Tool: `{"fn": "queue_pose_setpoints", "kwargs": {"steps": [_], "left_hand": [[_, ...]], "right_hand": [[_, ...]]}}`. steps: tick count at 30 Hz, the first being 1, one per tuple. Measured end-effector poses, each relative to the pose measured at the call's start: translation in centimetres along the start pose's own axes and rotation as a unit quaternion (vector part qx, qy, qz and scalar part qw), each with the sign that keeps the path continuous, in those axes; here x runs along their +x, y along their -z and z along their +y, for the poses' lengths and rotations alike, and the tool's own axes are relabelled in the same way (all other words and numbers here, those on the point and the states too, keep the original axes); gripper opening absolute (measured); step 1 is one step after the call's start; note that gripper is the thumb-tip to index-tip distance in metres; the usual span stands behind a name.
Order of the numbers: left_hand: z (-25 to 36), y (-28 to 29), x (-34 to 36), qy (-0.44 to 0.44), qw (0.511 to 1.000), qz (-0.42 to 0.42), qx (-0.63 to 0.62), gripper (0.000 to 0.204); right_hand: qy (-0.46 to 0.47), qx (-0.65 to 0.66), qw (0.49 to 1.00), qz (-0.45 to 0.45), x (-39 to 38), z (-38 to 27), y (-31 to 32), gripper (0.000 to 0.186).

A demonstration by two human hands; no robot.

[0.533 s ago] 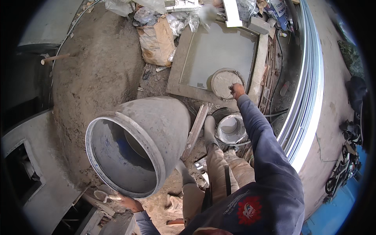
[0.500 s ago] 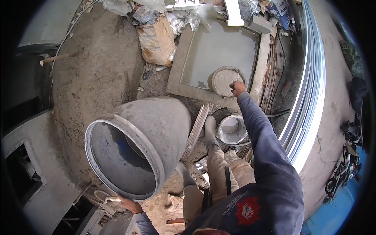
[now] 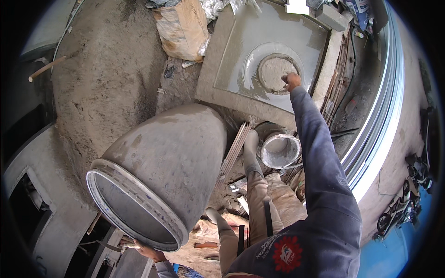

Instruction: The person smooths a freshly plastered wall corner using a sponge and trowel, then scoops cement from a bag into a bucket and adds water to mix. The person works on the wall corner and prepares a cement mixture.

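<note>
My right hand (image 3: 292,81) grips the edge of a round grey bucket (image 3: 277,74), which sits low in the cloudy water (image 3: 241,48) of a square concrete tank (image 3: 245,103). Rings spread in the water around it. My left hand (image 3: 147,252) is down by the lower rim of a big cement mixer drum (image 3: 169,139). Its fingers are bent beside a pale, thin piece, and what they hold is partly hidden. The drum's mouth faces down to the left. A second bucket (image 3: 281,151), smeared grey and with something pale inside, stands beside my boot (image 3: 251,148).
A mound of wet sand (image 3: 109,83) spreads left of the tank. A torn paper sack (image 3: 181,30) and plastic lie behind. Planks (image 3: 235,148) lean beside the drum. Long metal sheets (image 3: 378,143) run along the right. A wooden handle (image 3: 46,69) juts out at far left.
My right hand and the bucket have moved away from the tank's near edge, farther into the water, and ripples have formed. The drum's mouth shows narrower than before. My left hand stays by its rim.
</note>
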State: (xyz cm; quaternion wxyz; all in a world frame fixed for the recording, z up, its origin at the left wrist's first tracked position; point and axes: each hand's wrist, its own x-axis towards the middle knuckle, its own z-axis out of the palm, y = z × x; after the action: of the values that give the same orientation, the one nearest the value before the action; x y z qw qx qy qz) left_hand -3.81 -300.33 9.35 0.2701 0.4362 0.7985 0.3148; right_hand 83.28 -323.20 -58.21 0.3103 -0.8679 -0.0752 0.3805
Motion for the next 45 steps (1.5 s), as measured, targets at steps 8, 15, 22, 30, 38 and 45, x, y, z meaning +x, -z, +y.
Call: {"fn": "queue_pose_setpoints", "kwargs": {"steps": [8, 15, 22, 30, 38, 45], "left_hand": [[2.5, -0.3, -0.9, 0.024, 0.999, 0.040, 0.001, 0.069], [3.0, 1.2, -1.0, 0.019, 0.998, 0.061, 0.016, 0.074], [0.4, 2.6, 0.8, 0.077, 0.997, 0.028, 0.011, 0.072], [2.8, -0.7, -1.8, 0.009, 0.989, 0.124, 0.075, 0.069], [3.3, -1.5, -2.2, 0.039, 0.993, 0.101, 0.038, 0.076], [3.5, 0.0, -1.6, 0.081, 0.996, 0.000, 0.042, 0.081]], "right_hand": [[0.039, -0.036, 0.999, 0.013, -1.2, 2.5, -4.0, 0.050], [0.027, -0.112, 0.993, -0.011, -2.9, 1.1, -7.2, 0.054], [-0.067, -0.047, 0.995, 0.058, -1.8, 0.0, -3.9, 0.034], [0.019, -0.238, 0.970, 0.042, -6.5, -1.6, -4.5, 0.062], [-0.152, 0.067, 0.978, 0.127, -7.3, -1.7, -6.5, 0.054], [-0.099, 0.001, 0.987, 0.126, -8.4, -0.5, -7.0, 0.047]]}}
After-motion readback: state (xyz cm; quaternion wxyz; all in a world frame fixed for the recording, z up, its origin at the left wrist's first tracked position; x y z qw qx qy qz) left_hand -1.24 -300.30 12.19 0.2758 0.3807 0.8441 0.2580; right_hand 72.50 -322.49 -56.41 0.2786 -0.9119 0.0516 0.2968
